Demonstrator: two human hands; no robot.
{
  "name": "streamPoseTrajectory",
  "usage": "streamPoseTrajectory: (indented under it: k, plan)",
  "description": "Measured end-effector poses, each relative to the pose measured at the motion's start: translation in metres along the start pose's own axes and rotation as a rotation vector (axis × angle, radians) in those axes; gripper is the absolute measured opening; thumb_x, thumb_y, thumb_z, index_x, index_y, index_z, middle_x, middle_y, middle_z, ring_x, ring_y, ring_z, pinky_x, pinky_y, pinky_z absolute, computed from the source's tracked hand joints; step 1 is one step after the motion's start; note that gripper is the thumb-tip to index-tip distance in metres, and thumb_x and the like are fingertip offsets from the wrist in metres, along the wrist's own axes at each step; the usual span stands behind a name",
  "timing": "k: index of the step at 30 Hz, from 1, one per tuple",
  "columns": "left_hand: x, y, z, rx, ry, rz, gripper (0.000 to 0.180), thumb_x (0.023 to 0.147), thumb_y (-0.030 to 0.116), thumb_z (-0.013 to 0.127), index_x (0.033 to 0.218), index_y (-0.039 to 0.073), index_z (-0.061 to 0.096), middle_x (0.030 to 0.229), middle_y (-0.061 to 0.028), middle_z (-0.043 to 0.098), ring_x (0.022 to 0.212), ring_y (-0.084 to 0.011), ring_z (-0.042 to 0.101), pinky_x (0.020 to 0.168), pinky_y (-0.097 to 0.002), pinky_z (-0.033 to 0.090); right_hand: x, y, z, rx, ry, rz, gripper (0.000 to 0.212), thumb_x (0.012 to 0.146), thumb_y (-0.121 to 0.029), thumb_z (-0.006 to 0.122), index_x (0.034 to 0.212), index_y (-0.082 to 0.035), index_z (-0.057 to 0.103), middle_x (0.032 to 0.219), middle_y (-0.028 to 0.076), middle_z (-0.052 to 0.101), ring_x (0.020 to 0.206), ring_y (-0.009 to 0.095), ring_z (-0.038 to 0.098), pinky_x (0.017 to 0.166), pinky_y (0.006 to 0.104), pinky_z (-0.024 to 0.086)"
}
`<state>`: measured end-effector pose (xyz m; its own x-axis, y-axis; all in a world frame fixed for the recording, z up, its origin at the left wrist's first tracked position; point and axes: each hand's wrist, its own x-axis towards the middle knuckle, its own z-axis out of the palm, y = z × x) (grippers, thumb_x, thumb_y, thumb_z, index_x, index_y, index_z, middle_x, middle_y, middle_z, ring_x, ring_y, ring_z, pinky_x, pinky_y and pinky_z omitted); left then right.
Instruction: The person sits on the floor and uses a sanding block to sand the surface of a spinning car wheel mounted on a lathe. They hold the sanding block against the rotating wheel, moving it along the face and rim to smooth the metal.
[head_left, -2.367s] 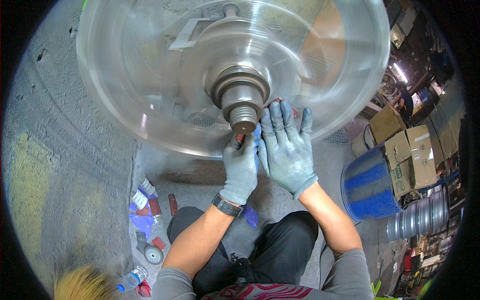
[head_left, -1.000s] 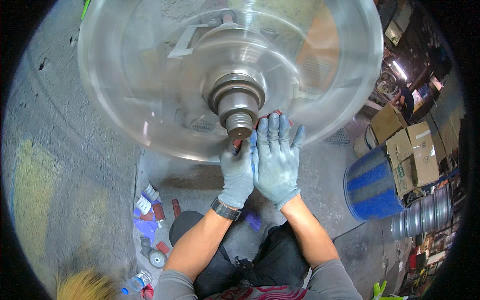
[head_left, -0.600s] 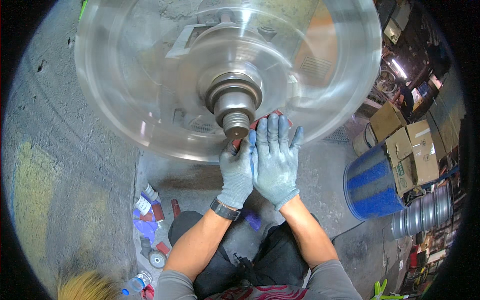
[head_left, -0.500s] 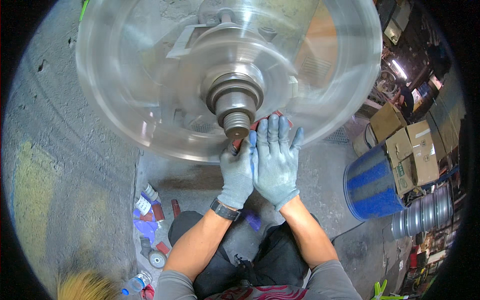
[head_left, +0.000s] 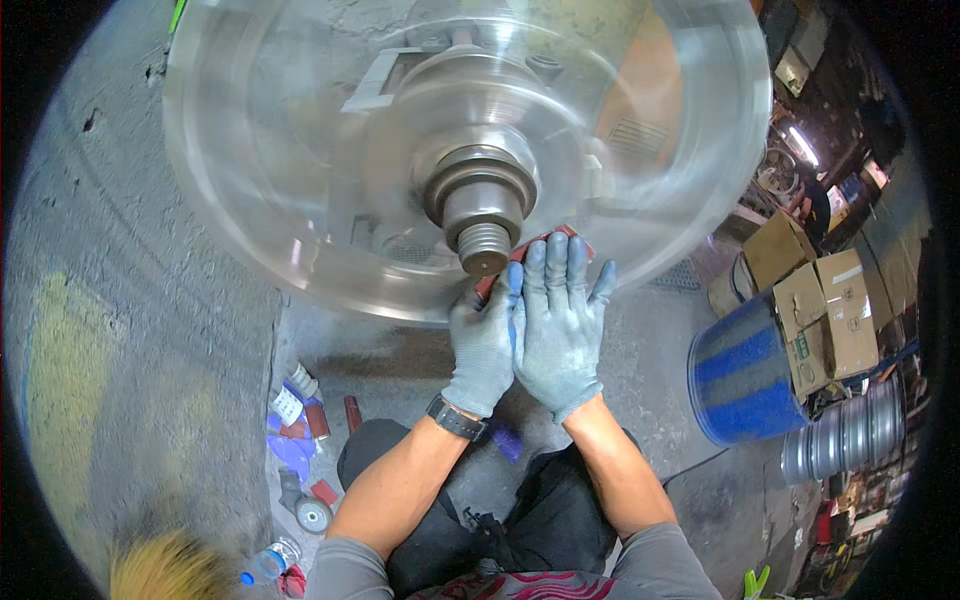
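A large metal wheel (head_left: 250,262), blurred by spinning, fills the upper middle of the head view. From its hub a stepped steel shaft (head_left: 484,205) with a threaded end points toward me. Below that end, my left hand (head_left: 482,350), in a grey glove, is closed on a reddish-brown strip of sandpaper (head_left: 484,287), its thumb upward and its other fingers mostly hidden. Beside it, my gloved right hand (head_left: 560,335) lies flat with fingers stretched out over the strip at the wheel's lower part. The two hands touch along their inner sides.
Left of my legs lie sandpaper rolls (head_left: 317,420), a grinding disc (head_left: 313,515) and a plastic bottle (head_left: 270,562). At the right stand a blue drum (head_left: 745,370), cardboard boxes (head_left: 850,310) and stacked metal rims (head_left: 845,435). A rough grey wall (head_left: 150,330) runs along the left.
Wheel, shaft and both hands sit slightly farther right in the picture. The wheel remains blurred, and the hands keep nearly the same pose on the sandpaper.
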<state>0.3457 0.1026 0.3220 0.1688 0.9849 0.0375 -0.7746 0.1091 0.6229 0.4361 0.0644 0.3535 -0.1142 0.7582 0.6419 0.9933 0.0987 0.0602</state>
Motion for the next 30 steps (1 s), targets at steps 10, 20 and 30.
streamPoseTrajectory:
  k: [10, 20, 30]
  plan:
    - [-0.0024, 0.0023, 0.0084, -0.004, 0.013, -0.01, 0.03, 0.102, 0.019, 0.068, 0.124, -0.002, 0.066, 0.114, -0.0059, 0.07, 0.099, -0.011, 0.066, 0.085, -0.0252, 0.054, -0.0032, 0.0025, 0.0012, 0.017, 0.0, 0.023, 0.076, 0.091, -0.026, 0.06, 0.157, 0.002, 0.035, 0.167, 0.021, 0.029, 0.158, 0.038, 0.018, 0.121, 0.0699, 0.005]
    - [-0.0032, 0.0018, 0.0062, 0.054, 0.012, -0.015, 0.031, 0.101, 0.021, 0.068, 0.123, -0.001, 0.067, 0.113, -0.0064, 0.07, 0.099, -0.0119, 0.066, 0.086, -0.0261, 0.054, -0.0062, 0.0025, 0.0038, 0.026, 0.016, 0.021, 0.076, 0.092, -0.026, 0.059, 0.159, 0.0, 0.034, 0.169, 0.019, 0.024, 0.159, 0.036, 0.013, 0.121, 0.0687, 0.0]
    - [-0.0032, 0.0001, 0.0061, 0.044, 0.014, -0.049, 0.034, 0.101, 0.025, 0.07, 0.123, -0.001, 0.067, 0.112, -0.0061, 0.071, 0.099, -0.012, 0.066, 0.085, -0.0261, 0.054, -0.0075, 0.0016, -0.001, 0.0, -0.028, 0.024, 0.07, 0.098, -0.027, 0.055, 0.158, 0.003, 0.033, 0.168, 0.023, 0.024, 0.158, 0.039, 0.015, 0.121, 0.0681, 0.003]
